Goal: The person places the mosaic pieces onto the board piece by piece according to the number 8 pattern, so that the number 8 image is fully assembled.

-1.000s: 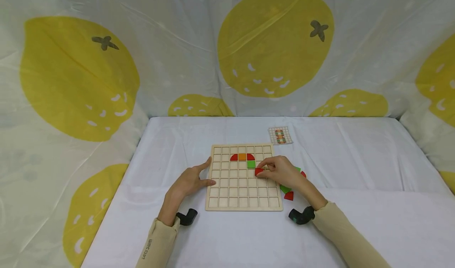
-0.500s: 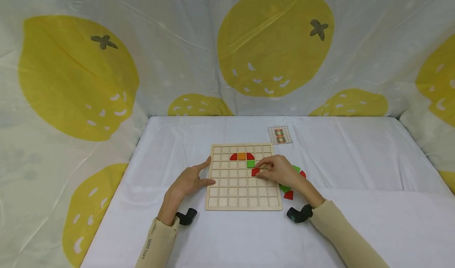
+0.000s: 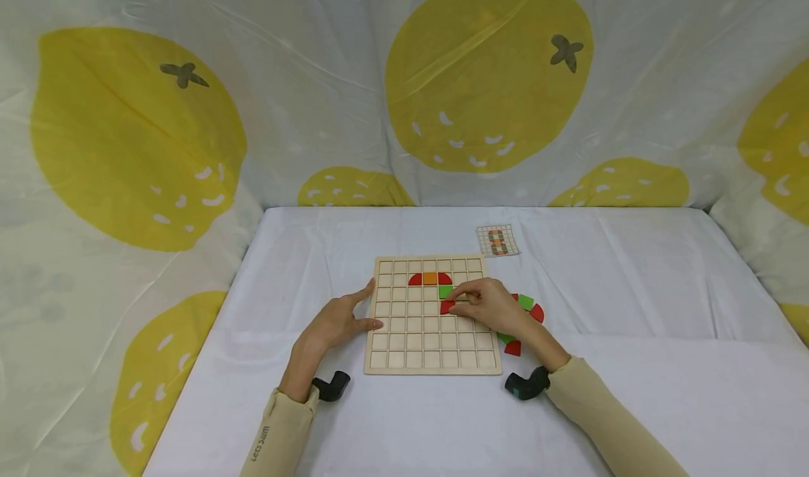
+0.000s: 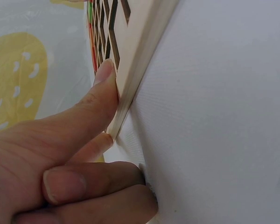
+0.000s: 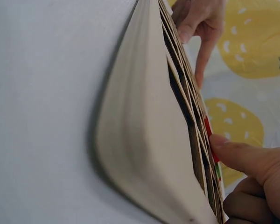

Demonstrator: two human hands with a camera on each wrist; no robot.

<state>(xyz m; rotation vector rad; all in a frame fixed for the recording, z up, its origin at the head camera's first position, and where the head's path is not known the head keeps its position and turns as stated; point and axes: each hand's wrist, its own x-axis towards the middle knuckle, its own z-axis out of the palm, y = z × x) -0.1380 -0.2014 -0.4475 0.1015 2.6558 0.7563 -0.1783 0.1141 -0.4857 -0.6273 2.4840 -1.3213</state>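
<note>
The wooden grid board [image 3: 398,366] lies on the white cloth. My left hand [image 3: 335,324] rests at its left edge, thumb and index finger spread apart. In the left wrist view the thumb [image 4: 100,86] lies over the board's rim, with the other fingers bent beside it. My right hand [image 3: 496,310] pinches a red tile [image 3: 446,308] over a grid cell, just below a green square tile [image 3: 446,292]; its fingertips partly hide the tile. Further up, an orange square tile [image 3: 430,278] sits between two red quarter-round tiles [image 3: 415,279].
Behind the board's right corner lies a small pattern card [image 3: 498,241]. Several loose red and green tiles [image 3: 526,302] lie to the board's right, partly hidden by my right hand and forearm. A lemon-print cloth [image 3: 487,76] hangs behind the table.
My right hand has moved the red tile leftward over the board, to beneath the green square. More loose tiles show behind it. The left hand has stayed in place.
</note>
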